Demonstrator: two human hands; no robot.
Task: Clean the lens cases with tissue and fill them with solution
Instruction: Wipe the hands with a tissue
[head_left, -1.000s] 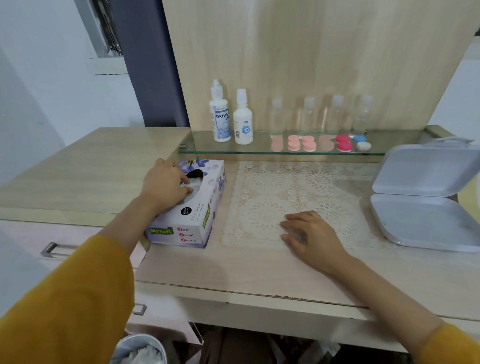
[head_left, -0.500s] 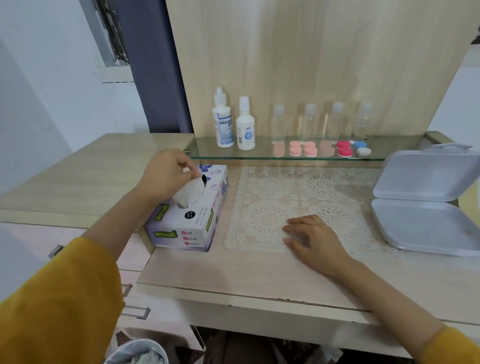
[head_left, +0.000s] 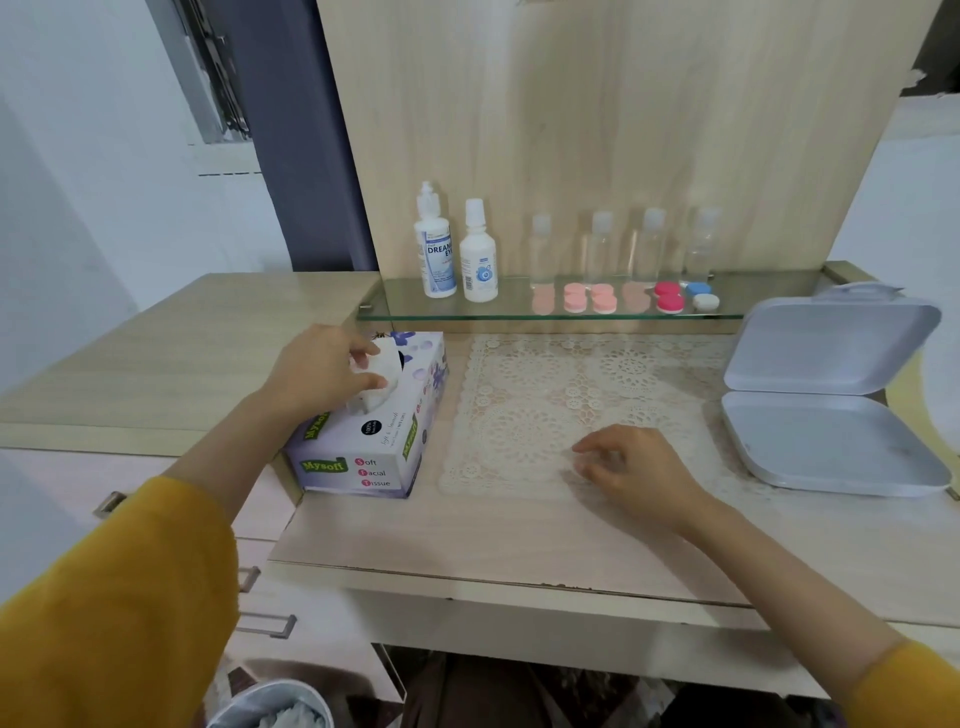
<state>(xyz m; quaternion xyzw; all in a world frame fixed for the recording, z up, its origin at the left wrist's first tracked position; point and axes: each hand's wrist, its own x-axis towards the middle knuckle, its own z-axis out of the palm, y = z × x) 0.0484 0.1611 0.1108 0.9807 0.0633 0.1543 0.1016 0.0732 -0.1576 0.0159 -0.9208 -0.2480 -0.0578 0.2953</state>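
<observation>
Head view, from the left: a bin shows at the bottom edge, below the drawers. The left hand pinches a white tissue between thumb and fingers, and the sheet rises from the slot of the tissue box, which lies on the desk at its left end. Behind it, on the glass shelf, two white solution bottles stand side by side, then four clear bottles in a row. The lens cases lie in front of those clear bottles: pink ones, a red one and a blue-and-white one at the right. Below the shelf a lace mat covers the desk. The right hand is over the mat's near right corner with its fingers loosely curled, holding nothing; whether the blurred fingertips touch the lace is unclear. At the far right sits a white hinged box with its lid up.
</observation>
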